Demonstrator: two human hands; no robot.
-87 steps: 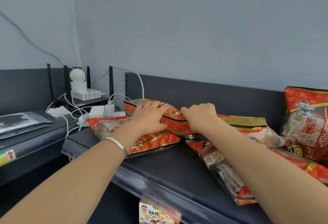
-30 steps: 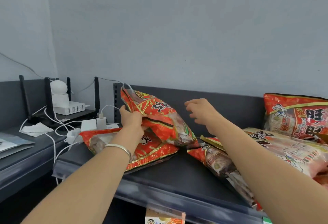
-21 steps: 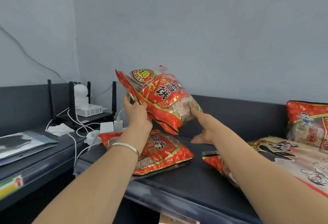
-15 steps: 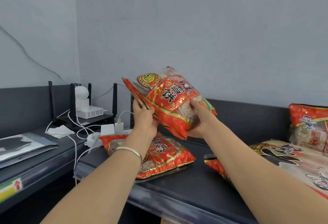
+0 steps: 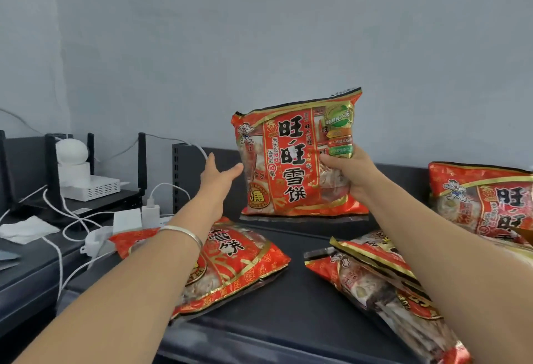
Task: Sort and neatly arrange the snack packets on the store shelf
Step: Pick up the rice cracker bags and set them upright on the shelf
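Snack packet (image 5: 297, 161) upright above the shelf (image 5: 288, 320), front facing you, top seam up, your right hand (image 5: 347, 174) gripping its right edge, your left hand (image 5: 216, 179) open, fingers straight, just beside its left edge.

We take this for a small shop, dark metal display shelf (image 5: 288, 320) with upright back panel, identical red snack packets (image 5: 239, 268) stocked along it, white router (image 5: 92, 189), small camera (image 5: 70, 151) and chargers (image 5: 150, 215) alongside, plain grey wall (image 5: 259, 32).

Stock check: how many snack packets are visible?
5: held packet in right hand, flat packet beneath left forearm, two overlapped packets front right, upright packet far right; more may be hidden.
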